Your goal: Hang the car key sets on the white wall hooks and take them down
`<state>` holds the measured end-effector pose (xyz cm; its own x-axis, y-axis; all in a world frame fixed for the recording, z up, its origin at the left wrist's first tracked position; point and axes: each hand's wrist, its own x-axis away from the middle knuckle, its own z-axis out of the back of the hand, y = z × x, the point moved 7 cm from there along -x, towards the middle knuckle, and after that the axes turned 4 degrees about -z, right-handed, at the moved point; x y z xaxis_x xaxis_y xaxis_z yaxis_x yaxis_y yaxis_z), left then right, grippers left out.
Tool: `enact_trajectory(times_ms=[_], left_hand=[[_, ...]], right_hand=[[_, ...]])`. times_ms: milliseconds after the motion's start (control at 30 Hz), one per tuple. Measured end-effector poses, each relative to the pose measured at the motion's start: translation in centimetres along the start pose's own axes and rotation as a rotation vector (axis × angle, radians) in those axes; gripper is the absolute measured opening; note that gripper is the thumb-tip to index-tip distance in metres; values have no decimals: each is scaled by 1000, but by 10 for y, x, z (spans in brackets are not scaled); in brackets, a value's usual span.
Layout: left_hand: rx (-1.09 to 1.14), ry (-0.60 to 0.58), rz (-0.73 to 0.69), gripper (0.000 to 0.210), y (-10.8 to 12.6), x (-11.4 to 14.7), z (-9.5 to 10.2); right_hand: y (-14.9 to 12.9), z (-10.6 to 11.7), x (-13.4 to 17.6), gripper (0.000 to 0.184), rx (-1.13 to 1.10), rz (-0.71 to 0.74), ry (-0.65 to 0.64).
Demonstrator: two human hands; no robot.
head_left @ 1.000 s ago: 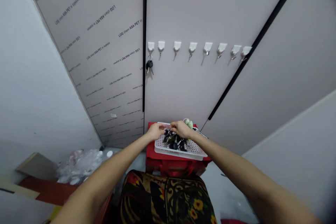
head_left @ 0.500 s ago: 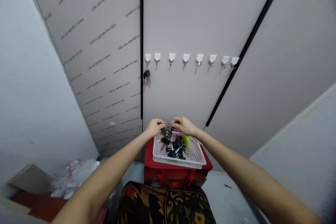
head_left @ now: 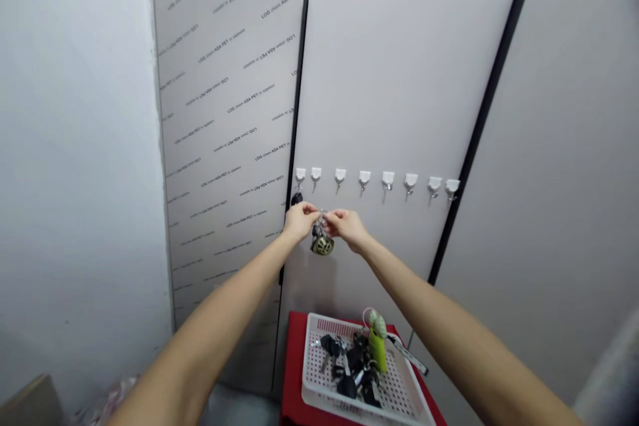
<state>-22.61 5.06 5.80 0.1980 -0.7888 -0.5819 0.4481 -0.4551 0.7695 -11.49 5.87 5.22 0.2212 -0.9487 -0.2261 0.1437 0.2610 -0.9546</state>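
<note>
Pinching the metal ring of a key bunch (head_left: 322, 244) with a round brass-coloured charm, my left hand (head_left: 299, 221) and right hand (head_left: 350, 229) meet at their fingertips, and the bunch dangles between them in front of the pale panel (head_left: 379, 259), just below the row of white hooks (head_left: 364, 178). Beside my left hand, black-headed keys (head_left: 297, 198) hang from the leftmost hook, partly hidden by my fingers. Well below me, a white perforated basket (head_left: 399, 396) rests on a red surface (head_left: 293, 359), holding more black-headed keys (head_left: 347, 386) and a lime-green tag (head_left: 378, 349).
</note>
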Motion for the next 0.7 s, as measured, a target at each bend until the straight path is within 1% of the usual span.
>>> enact_trajectory(times_ms=[67, 100, 200, 267, 467, 633, 700], left_hand=[[-26, 98, -53, 17, 7, -10, 14], [-42, 112, -81, 17, 10, -13, 17], [-80, 70, -130, 22, 12, -20, 18], [-105, 51, -125, 26, 8, -24, 17], [-182, 2, -109, 31, 1, -32, 11], [-203, -42, -123, 31, -3, -28, 2], [-182, -54, -119, 32, -6, -25, -1]], right_hand=[[-18, -2, -16, 10, -24, -2, 61], [-24, -3, -24, 9, -27, -4, 88], [-36, -5, -42, 9, 0, -10, 161], [-40, -6, -51, 9, 37, -9, 207], [-34, -5, -67, 9, 126, -28, 289], [-23, -7, -74, 8, 146, -52, 285], [-22, -7, -73, 9, 170, -38, 274]])
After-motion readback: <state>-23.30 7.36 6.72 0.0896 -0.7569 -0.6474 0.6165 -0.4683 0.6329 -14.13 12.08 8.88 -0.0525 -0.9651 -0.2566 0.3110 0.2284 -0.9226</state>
